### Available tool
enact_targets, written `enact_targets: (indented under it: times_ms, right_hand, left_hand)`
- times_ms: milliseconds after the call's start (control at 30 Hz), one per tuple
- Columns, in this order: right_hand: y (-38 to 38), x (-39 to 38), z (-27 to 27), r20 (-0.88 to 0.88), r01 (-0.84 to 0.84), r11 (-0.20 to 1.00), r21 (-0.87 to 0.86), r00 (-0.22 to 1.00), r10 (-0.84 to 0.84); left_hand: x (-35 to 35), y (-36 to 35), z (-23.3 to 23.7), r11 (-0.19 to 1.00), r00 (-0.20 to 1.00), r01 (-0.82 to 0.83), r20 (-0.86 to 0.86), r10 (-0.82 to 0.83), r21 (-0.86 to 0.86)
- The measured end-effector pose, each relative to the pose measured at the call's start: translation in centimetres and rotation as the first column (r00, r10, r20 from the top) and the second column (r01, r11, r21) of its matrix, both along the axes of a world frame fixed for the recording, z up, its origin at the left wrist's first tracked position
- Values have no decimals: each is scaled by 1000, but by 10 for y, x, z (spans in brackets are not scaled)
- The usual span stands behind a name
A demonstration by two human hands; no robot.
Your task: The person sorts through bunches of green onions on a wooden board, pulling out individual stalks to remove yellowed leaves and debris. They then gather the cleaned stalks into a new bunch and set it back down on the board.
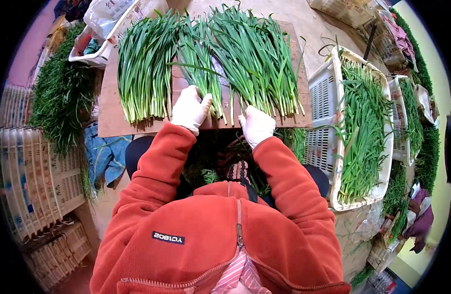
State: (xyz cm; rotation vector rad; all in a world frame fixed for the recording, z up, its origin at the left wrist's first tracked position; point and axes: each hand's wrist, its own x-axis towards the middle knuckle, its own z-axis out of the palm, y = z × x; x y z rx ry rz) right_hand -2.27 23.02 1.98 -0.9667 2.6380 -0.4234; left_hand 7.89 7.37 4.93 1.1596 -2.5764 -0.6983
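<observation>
Long green chives (206, 59) lie spread in bundles across a wooden board (110, 115), cut ends toward me. My left hand (189, 109), in a white glove, rests on the board's near edge against the stalk ends of the middle bundle. My right hand (256, 124), also gloved, sits at the board's near edge, touching the white ends of the right bundle (264, 63). Neither hand visibly encloses a stalk. My red fleece sleeves fill the lower view.
A white plastic crate (333, 147) full of chives stands at the right, with more crates behind it. Stacked empty crates (34, 176) stand at the left beside a heap of greens (59, 93). A blue cloth (105, 154) lies under the board.
</observation>
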Motion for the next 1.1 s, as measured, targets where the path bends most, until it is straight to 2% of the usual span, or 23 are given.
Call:
enact_targets:
  times_ms: [33, 100, 133, 200, 333, 400, 467, 500, 533, 600, 633, 667, 733, 800, 833, 1000, 1067, 1100]
  right_hand:
    - [3, 1, -6, -59, -36, 996, -76, 998, 31]
    - [2, 1, -11, -62, -19, 996, -92, 998, 13]
    - [1, 1, -12, -66, -4, 994, -109, 998, -3]
    - [-3, 1, -5, -60, 3, 998, -68, 998, -7]
    - [-5, -2, -7, -21, 21, 999, -32, 1000, -22]
    - [-7, -5, 2, -20, 49, 997, -67, 999, -50]
    - [-7, -5, 18, 338, 180, 981, -69, 930, -147]
    - [-6, -5, 19, 473, 248, 966, -73, 861, -185]
    - [-2, -1, 22, 509, 245, 939, -242, 856, -92]
    - [0, 2, 21, 616, 273, 919, -284, 786, -43]
    - [2, 5, 22, 700, 294, 900, -321, 714, 16]
    - [2, 7, 28, 819, 364, 893, -264, 574, 8]
    - [4, 9, 29, 857, 407, 876, -259, 515, 14]
    - [5, 10, 20, 864, 450, 837, -312, 500, 53]
    - [6, 11, 17, 871, 491, 795, -357, 483, 94]
    - [9, 13, 21, 887, 530, 781, -331, 456, 66]
    - [13, 14, 27, 844, 427, 854, -299, 536, 28]
    - [14, 18, 21, 812, 374, 861, -343, 580, 72]
  left_hand:
    - [-1, 4, 4, 990, 999, 37, -40, -31, 137]
    - [-4, 12, 9, 907, 983, 121, -178, -52, 403]
    - [-3, 12, -5, 913, 960, 178, -267, -80, 366]
    - [-6, 16, -15, 804, 966, 148, -258, 7, 576]
    - [-9, 24, -15, 762, 959, 183, -282, 0, 621]
    - [-12, 25, -9, 683, 959, 170, -278, 51, 710]
    - [-12, 25, -4, 710, 958, 203, -288, 1, 675]
    - [-12, 26, 1, 559, 962, 193, -267, 53, 806]
    - [-13, 26, 5, 387, 966, 181, -237, 100, 904]
    - [-15, 25, -2, 431, 967, 202, -249, 55, 879]
    - [-16, 25, -3, 366, 974, 180, -218, 66, 913]
    - [-18, 24, -4, 301, 980, 157, -187, 73, 941]
    - [-19, 26, -6, 347, 973, 173, -214, 82, 922]
    - [-19, 25, 0, 257, 984, 118, -148, 102, 959]
    - [-18, 26, -4, 245, 978, 146, -177, 109, 959]
    - [-16, 29, 0, 257, 974, 136, -177, 143, 957]
    - [-20, 29, 0, 270, 974, 131, -174, 142, 954]
    - [-20, 28, -2, 277, 971, 135, -183, 155, 951]
